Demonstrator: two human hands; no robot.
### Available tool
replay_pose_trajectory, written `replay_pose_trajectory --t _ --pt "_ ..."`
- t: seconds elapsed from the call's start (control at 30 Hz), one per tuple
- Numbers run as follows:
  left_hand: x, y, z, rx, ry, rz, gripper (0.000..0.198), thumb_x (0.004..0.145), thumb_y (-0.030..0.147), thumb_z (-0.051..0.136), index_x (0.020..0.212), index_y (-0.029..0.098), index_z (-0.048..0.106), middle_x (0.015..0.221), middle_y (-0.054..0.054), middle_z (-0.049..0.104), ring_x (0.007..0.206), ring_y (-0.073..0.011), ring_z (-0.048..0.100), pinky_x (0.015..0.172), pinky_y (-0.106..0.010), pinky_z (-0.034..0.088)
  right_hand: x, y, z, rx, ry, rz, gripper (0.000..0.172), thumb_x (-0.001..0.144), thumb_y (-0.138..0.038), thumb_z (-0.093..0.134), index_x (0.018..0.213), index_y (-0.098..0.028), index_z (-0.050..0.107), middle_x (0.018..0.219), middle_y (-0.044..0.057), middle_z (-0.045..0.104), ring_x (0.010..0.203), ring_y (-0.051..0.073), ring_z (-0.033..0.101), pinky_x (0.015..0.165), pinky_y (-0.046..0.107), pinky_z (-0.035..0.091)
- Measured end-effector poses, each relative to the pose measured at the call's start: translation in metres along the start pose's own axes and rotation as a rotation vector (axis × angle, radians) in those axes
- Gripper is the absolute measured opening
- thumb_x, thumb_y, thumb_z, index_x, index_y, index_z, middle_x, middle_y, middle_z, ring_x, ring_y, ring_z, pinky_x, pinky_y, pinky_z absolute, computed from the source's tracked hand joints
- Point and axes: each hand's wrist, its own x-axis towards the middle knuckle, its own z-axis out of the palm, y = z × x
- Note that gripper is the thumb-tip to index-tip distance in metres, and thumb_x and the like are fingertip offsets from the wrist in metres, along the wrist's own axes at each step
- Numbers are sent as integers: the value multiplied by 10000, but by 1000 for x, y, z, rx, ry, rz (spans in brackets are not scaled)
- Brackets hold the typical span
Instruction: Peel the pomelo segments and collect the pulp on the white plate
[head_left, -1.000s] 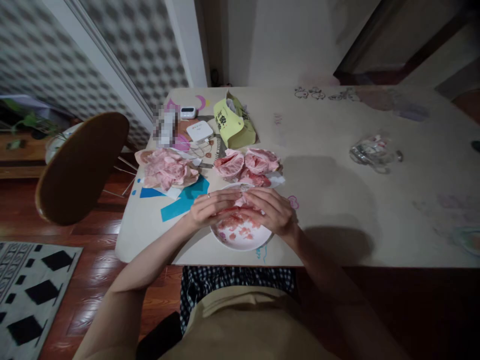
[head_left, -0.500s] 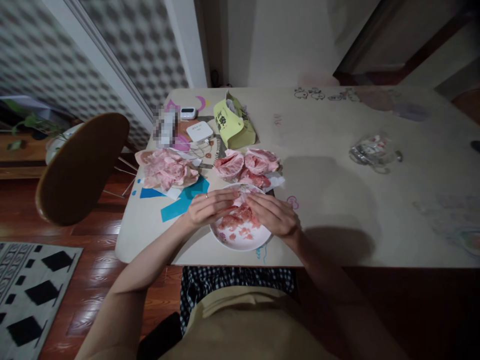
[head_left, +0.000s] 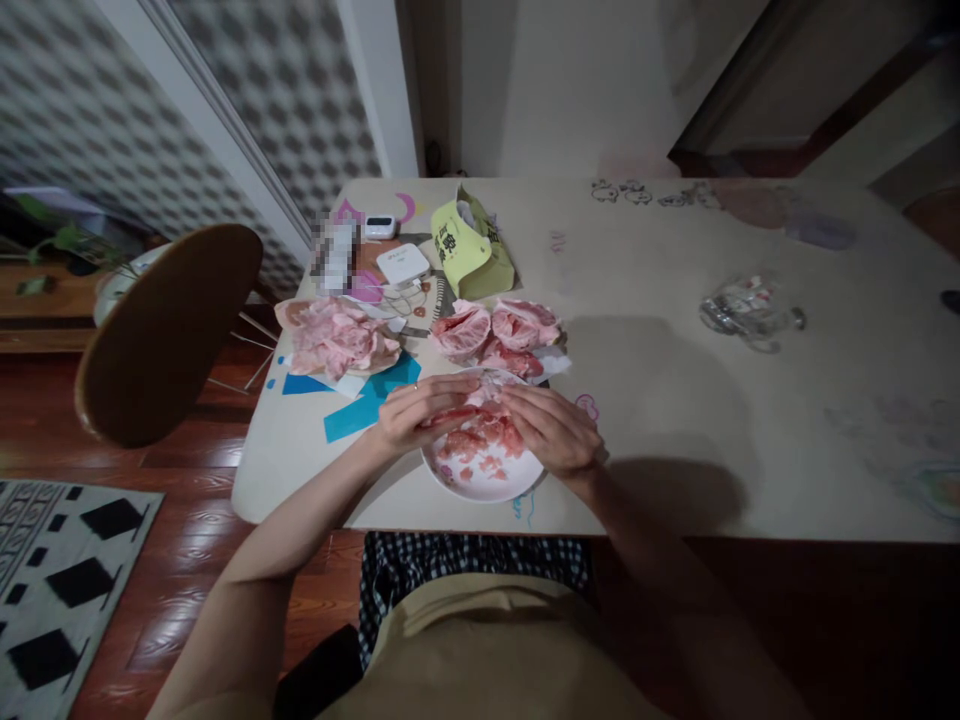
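Note:
Over a white plate (head_left: 480, 490) near the table's front edge, both my hands work on a pomelo segment (head_left: 451, 416). My left hand (head_left: 420, 412) is closed around its reddish flesh. Pale membrane (head_left: 487, 392) stretches between the two hands, and the fingers of my right hand (head_left: 553, 428) pinch its other side. Peeled pomelo flesh (head_left: 480, 437) lies in chunks and small bits on the plate below. Just behind the plate sit opened pomelo pieces (head_left: 525, 325), with white pith on them. My fingertips partly cover the segment.
A heap of pink peel and membrane (head_left: 341, 340) lies left of the plate, by blue paper strips (head_left: 375, 395). Further back are a yellow-green paper bag (head_left: 472, 250), a white device (head_left: 403, 264) and a cable. A glass vessel (head_left: 739, 305) stands right; a chair (head_left: 172, 335) is left.
My hands have moved slightly apart, and more of the red segment shows in my left hand. The fruit on the plate looks the same; the view has shifted a little.

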Motion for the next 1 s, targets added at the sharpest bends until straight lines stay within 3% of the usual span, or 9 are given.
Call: replay_pose_trajectory --t 0.2,0.57,0.8,1.0 --pt "-5 -5 -6 112 34 -118 442 814 169 874 1200 159 658 1124 -124 809 1048 -218 803 885 -295 679 7 7 -4 -97 135 107 482 923 -33 706 1343 -269 682 1040 14 819 969 172 789 882 307 674" --pt "-14 -10 -6 231 62 -254 455 806 281 891 1198 187 681 1116 -80 812 1008 -202 804 877 -286 669 9 -2 4 -42 -79 -44 343 936 -134 740 1274 -185 708 1061 66 797 1013 191 759 921 326 669" --pt "-12 -2 2 178 65 -281 551 772 272 920 1250 168 666 1085 -86 817 929 -178 808 840 -235 654 2 -2 4 -38 -150 -32 635 928 -33 680 1521 -199 526 1235 80 768 1176 205 723 1016 352 649" --pt "-13 5 8 108 -15 -288 557 817 306 886 1296 178 633 1128 -101 808 987 -188 804 857 -249 659 8 -4 3 -64 -126 -24 615 933 -112 736 1510 -175 533 1202 102 773 1142 220 730 1012 372 649"
